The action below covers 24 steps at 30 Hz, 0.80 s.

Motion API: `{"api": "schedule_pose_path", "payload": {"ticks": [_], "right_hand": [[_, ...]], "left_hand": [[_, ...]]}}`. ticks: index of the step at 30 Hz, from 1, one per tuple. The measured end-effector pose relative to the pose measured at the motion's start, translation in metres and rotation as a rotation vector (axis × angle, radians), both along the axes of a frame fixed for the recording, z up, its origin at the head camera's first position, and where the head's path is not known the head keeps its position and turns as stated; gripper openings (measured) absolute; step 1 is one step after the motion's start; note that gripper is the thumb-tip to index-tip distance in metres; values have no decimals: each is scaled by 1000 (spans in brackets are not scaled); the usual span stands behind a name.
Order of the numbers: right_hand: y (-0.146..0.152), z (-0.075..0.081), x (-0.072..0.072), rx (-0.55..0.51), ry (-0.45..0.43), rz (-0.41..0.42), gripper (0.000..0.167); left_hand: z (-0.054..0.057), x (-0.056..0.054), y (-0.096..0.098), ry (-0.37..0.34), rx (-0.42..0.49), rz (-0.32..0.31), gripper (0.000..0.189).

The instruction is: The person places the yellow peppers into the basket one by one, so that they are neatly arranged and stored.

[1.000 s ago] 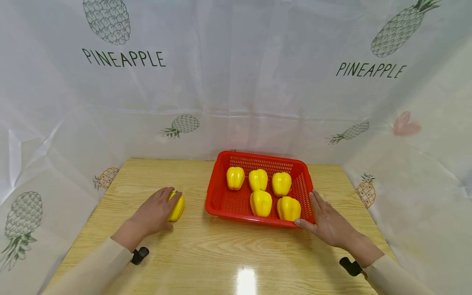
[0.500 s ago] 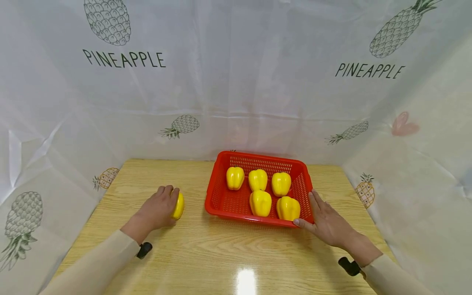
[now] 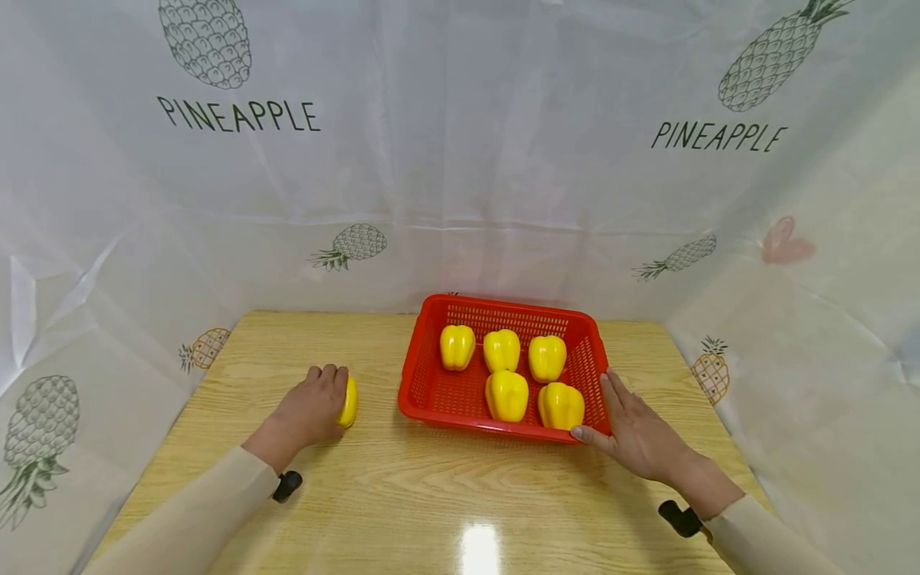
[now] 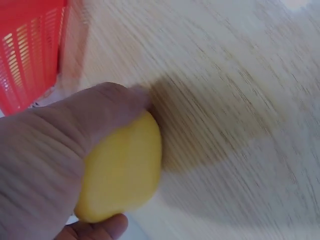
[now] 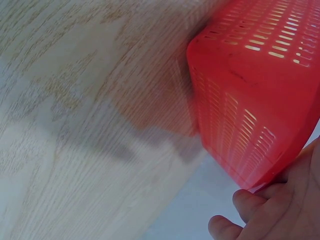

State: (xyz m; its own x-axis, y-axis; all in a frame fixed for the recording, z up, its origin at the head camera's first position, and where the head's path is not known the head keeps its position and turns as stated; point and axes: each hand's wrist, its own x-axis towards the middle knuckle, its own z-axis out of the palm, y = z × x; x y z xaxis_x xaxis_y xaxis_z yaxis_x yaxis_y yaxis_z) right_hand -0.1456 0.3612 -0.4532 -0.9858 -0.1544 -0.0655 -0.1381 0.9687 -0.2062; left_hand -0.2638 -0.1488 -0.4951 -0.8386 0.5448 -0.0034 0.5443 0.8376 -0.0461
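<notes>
My left hand (image 3: 313, 409) holds a yellow bell pepper (image 3: 350, 403) at the left of the table, its thumb on one side and fingertips on the other. In the left wrist view the same pepper (image 4: 125, 170) sits between thumb and fingers, with its shadow on the wood beside it. A red slotted plastic basket (image 3: 438, 417) stands at the middle right, with several yellow bell peppers (image 3: 507, 396) inside. My right hand (image 3: 643, 435) rests against the basket's near right corner, fingers straight along its side and thumb at the front rim.
The light wooden table (image 3: 402, 495) ends at a pale, pineapple-printed sheet (image 3: 474, 176) behind, and similar sheeting stands at both sides. Bare wood lies between the left hand and the basket. A black wrist device (image 3: 679, 519) sits at the right cuff.
My left hand has moved slightly right over the pepper and its fingers have closed round it. The right hand and basket have stayed in place.
</notes>
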Motion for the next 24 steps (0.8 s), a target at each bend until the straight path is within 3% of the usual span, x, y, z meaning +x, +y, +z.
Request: {"api": "schedule_pose_path", "payload": {"ticks": [4,9,17,24], "right_hand": [[-1,0,0,1,-3,-4,110],[-1,1,0,1,-7,-8,110],[0,1,1,-11,-3,-3,110],[2,0,1,-1,5,5,110]], "left_hand": [[1,-5,-3,102,-20,-61,86],[16,-13,-4,261,-49,-167,89],[51,-19,2,270,-11,-223,88],[80,-24,10,348,4,-276,84]]}}
